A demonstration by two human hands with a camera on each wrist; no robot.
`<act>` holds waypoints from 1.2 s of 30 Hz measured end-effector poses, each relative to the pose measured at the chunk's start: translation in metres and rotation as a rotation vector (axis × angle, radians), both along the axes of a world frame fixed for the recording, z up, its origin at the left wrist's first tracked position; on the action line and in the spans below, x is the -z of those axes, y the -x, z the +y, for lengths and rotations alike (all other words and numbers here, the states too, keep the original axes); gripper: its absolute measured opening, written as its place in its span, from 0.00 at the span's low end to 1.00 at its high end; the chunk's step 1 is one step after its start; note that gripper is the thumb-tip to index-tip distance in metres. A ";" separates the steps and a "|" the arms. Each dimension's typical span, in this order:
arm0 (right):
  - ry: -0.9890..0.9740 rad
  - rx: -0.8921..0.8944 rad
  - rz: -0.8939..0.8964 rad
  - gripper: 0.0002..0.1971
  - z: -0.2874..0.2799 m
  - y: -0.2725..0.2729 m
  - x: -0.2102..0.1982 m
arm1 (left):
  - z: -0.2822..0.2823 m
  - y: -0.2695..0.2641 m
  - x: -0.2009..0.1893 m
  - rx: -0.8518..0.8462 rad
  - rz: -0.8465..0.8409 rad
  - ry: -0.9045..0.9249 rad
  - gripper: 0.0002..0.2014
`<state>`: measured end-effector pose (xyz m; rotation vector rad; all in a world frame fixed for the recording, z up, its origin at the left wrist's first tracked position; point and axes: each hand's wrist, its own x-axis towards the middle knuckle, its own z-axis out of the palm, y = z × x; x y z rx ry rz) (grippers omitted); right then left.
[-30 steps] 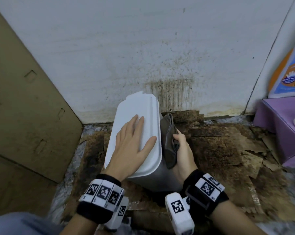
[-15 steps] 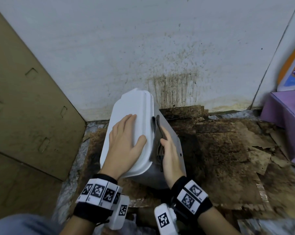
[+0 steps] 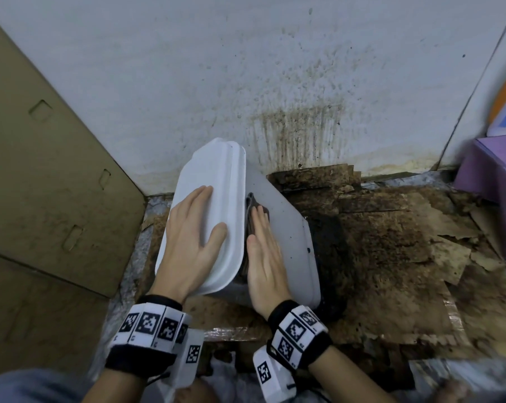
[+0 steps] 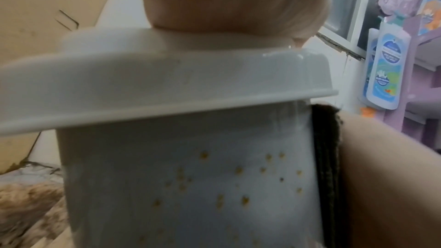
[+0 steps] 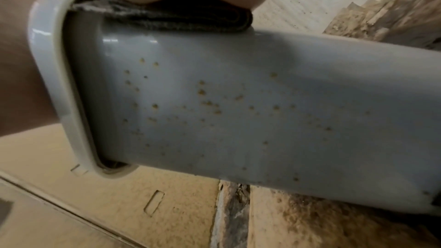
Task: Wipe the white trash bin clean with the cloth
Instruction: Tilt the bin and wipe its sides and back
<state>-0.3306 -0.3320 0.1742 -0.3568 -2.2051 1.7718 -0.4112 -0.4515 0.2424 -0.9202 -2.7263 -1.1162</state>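
In the middle of the head view the white trash bin (image 3: 286,242) is tipped over toward the left of the frame, its lid (image 3: 214,205) facing left and one long side wall turned up, and that tilt looks deliberate: it brings the side wall up where a palm can bear on it. The left hand (image 3: 193,242) lies flat on the lid with fingers straight and spread, gripping nothing; I judge it is there to brace the bin so it does not slide under the wiping. The right hand (image 3: 264,257), fingers straight and together, presses the dark folded cloth (image 3: 253,205) against the wall just under the lid's rim, the cloth pinned under palm and fingers, not clutched. The bin rests on stained, peeling cardboard on the floor (image 3: 391,257), close to a white wall (image 3: 275,68) streaked with brown at centre frame. From above, the wall under the cloth looks nearly clean. The wrist views show what the head view hides: the near narrow face (image 5: 238,110) is dotted with small yellowish-brown spots, so I judge much of the wiping is not yet done. The left wrist view also shows the cloth's folded layers (image 4: 326,167) wedged between bin and right hand.
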 end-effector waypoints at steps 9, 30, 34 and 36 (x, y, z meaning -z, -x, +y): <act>-0.093 0.103 -0.043 0.32 0.021 -0.009 0.072 | -0.012 0.006 0.002 -0.014 -0.022 0.067 0.38; -0.103 0.001 0.060 0.28 -0.007 0.000 0.016 | -0.006 0.007 0.003 -0.010 0.006 0.140 0.42; -0.115 0.070 0.064 0.28 0.010 -0.005 0.052 | -0.006 0.006 0.003 -0.008 0.007 0.116 0.41; -0.086 0.117 0.022 0.27 0.019 -0.010 0.076 | -0.007 0.006 0.003 -0.008 0.004 0.103 0.40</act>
